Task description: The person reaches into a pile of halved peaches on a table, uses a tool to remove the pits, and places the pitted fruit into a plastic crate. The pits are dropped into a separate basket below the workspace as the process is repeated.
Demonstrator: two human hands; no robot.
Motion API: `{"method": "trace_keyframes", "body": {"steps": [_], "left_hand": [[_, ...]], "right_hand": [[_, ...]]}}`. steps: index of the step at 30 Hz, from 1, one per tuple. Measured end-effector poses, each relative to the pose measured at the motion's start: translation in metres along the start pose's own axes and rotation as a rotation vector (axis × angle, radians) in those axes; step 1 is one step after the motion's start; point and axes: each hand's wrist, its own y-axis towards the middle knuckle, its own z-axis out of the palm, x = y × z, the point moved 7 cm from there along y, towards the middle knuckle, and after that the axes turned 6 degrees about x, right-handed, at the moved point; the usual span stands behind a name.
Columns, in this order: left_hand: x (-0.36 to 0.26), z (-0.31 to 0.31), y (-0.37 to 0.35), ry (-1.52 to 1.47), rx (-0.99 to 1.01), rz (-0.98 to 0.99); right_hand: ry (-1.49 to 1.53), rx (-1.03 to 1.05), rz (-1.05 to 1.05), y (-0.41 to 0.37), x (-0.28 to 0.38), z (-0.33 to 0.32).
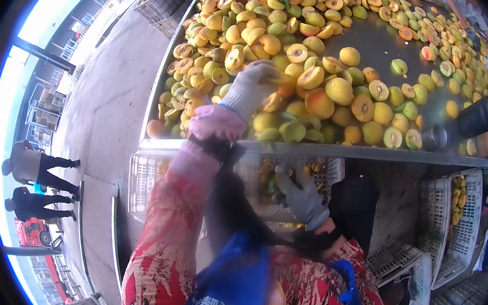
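Note:
Many yellow, green and orange peach-like fruits (339, 90), some whole and some cut in half, lie heaped on a metal table (373, 39). My left hand (253, 87), in a pale glove, reaches over the near edge into the heap. Its fingers curl against an orange fruit (286, 87); part of the grip is blurred. My right hand (303, 198), also gloved, hangs below the table edge with fingers apart and nothing visible in them. Beneath it stands a white plastic crate (141, 182) with small fruit pieces inside.
A dark bottle (470, 121) lies among the fruit at the right. White crates (459, 255) stand under the table's right side. Stacked crates (167, 3) are behind the table at the left. Two people (42, 162) walk on the concrete floor (112, 85) at far left.

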Motion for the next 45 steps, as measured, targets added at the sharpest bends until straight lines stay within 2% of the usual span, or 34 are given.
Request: {"method": "trace_keyframes", "body": {"steps": [1,2,4,5,7,8,9,10,11,12,13,15,16,17,19,23,25,31,32,34,38,40,44,45], "left_hand": [[-0.012,0.003,-0.027,-0.127,0.061,0.086],[-0.026,0.007,-0.054,-0.258,0.122,0.169],[-0.051,0.012,-0.1,-0.227,0.183,0.203],[-0.062,0.017,-0.12,-0.188,0.233,0.257],[-0.068,0.03,-0.153,-0.266,0.273,0.258],[-0.066,0.032,-0.165,-0.563,0.198,0.081],[-0.062,0.04,-0.177,-0.852,0.115,-0.1],[-0.043,0.057,-0.196,-1.107,-0.162,-0.156],[-0.017,0.079,-0.205,-1.124,-0.221,-0.277],[-0.01,0.09,-0.212,-1.256,-0.349,-0.346],[-0.003,0.096,-0.219,-1.384,-0.48,-0.415],[-0.001,0.097,-0.224,-1.459,-0.437,-0.405],[-0.002,0.098,-0.223,-1.529,-0.381,-0.385],[0.001,0.097,-0.223,-1.528,-0.384,-0.388],[0.008,0.1,-0.226,-1.61,-0.466,-0.449],[0.005,0.096,-0.226,-1.545,-0.437,-0.434],[0.006,0.091,-0.226,-1.514,-0.507,-0.366],[0.006,0.091,-0.226,-1.418,-0.506,-0.441],[0.007,0.093,-0.225,-1.418,-0.506,-0.445],[0.008,0.105,-0.222,-1.686,-0.526,-0.453],[0.013,0.102,-0.222,-1.533,-0.592,-0.506],[0.012,0.097,-0.223,-1.402,-0.538,-0.522],[0.012,0.097,-0.221,-1.384,-0.546,-0.478],[0.018,0.101,-0.223,-1.439,-0.587,-0.552]], "right_hand": [[-0.191,-0.029,-0.143,0.0,0.008,-0.003],[-0.184,-0.027,-0.127,0.002,0.014,-0.001],[-0.054,-0.231,-0.331,-0.004,0.053,-0.012],[-0.054,-0.234,-0.315,-0.007,0.061,-0.01],[0.324,-0.077,-0.075,-0.01,0.054,0.006],[0.286,-0.047,-0.028,-0.017,0.054,0.008],[0.286,-0.043,-0.024,-0.007,0.024,0.012],[0.081,-0.121,-0.262,0.008,-0.012,0.013],[-0.126,-0.202,-0.497,0.01,-0.025,0.015],[0.119,-0.116,0.028,-0.009,-0.018,0.029],[0.117,-0.112,0.035,-0.014,-0.014,0.032],[-0.359,-0.135,-0.232,-0.022,0.015,0.039],[-0.306,-0.148,-0.114,-0.03,0.018,0.043],[-0.305,-0.146,-0.112,-0.03,0.013,0.043],[-0.68,-0.126,-0.107,-0.033,0.007,0.041],[-0.678,-0.101,-0.069,-0.031,0.0,0.041],[-0.744,-0.115,-0.116,-0.03,0.005,0.042],[-0.946,-0.144,-0.118,-0.023,0.006,0.041],[-0.946,-0.143,-0.114,-0.019,0.004,0.038],[-0.838,-0.049,-0.078,-0.011,-0.005,0.033],[-0.758,-0.069,-0.06,-0.01,-0.012,0.036],[-0.769,-0.1,-0.149,-0.01,-0.009,0.039],[-0.813,-0.073,-0.089,-0.005,-0.01,0.041],[-0.832,-0.064,-0.068,-0.006,-0.009,0.042]]}}
